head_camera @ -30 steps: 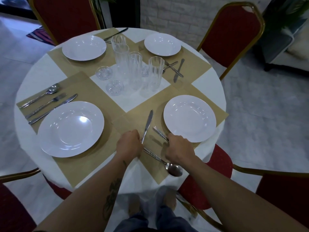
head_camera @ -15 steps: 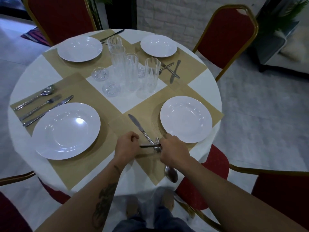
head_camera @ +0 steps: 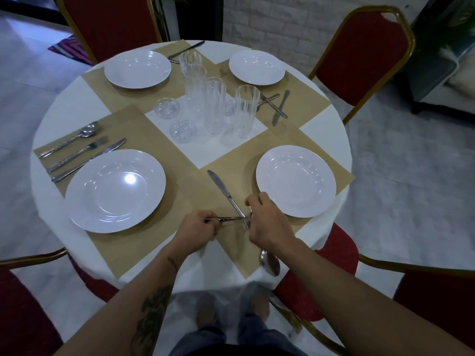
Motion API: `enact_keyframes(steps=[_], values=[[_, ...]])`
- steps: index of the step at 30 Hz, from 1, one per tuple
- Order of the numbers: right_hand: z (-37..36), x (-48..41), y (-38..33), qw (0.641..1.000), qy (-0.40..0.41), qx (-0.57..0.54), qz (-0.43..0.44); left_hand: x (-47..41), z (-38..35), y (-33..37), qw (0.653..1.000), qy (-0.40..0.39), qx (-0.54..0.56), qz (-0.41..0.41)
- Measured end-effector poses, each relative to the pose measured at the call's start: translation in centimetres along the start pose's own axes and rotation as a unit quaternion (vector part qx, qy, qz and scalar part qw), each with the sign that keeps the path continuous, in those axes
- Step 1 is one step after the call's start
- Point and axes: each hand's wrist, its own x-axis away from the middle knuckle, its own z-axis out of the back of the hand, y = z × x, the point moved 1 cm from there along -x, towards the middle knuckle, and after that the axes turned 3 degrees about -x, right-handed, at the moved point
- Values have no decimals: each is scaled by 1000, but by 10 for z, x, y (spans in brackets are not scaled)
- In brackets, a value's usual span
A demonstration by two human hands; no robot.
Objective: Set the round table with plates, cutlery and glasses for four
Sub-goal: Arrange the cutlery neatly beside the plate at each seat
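Observation:
The round table (head_camera: 64,106) has a white cloth, tan placemats and a white plate at each place. In front of me, left of the near right plate (head_camera: 295,181), my left hand (head_camera: 198,227) is closed on the handle of a fork (head_camera: 226,218) held level between both hands. My right hand (head_camera: 267,222) grips the handle end of a knife (head_camera: 221,186), whose blade points away to the left. Below my right wrist a spoon (head_camera: 270,262) shows its bowl at the table edge. Several tall ribbed glasses (head_camera: 213,104) stand grouped at the centre.
Knife, fork and spoon lie side by side (head_camera: 82,147) left of the near left plate (head_camera: 115,190). Crossed cutlery (head_camera: 276,104) lies below the far right plate (head_camera: 257,66). Small glass coasters (head_camera: 167,108) sit by the glasses. Red chairs (head_camera: 359,55) ring the table.
The knife swung from pointing up-right to pointing up-left. The fork turned level between my hands, and my left hand shifted from the knife handle to the fork handle.

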Motion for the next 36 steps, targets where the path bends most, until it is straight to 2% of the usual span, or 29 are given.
enact_keyframes(steps=[2, 5, 7, 12, 18, 22, 28, 33, 36], values=[[3, 7, 10, 1000, 0, -1, -4, -2, 2, -7, 999, 33, 21, 14], [-1, 20, 29, 992, -94, 83, 14, 0, 4, -9, 994, 91, 44, 29], [-2, 26, 36, 986, -124, 109, 23, 3, 4, -5, 990, 116, 64, 42], [0, 22, 36, 980, -115, 149, 57, 7, 0, -4, 985, 144, 48, 82], [1, 17, 40, 971, -119, 181, 100, 19, -3, -6, 988, 130, 10, 82], [1, 17, 34, 964, -139, 206, 99, 22, -4, -7, 992, 82, 27, 87], [-8, 24, 28, 975, -171, 138, 15, 27, -9, -8, 996, 25, 41, 78], [-18, 24, 18, 985, -146, 81, -48, 31, -14, -8, 998, 13, 22, 65], [-26, 26, 5, 988, -128, 47, -72, 31, -14, -6, 997, 35, 32, 58]])
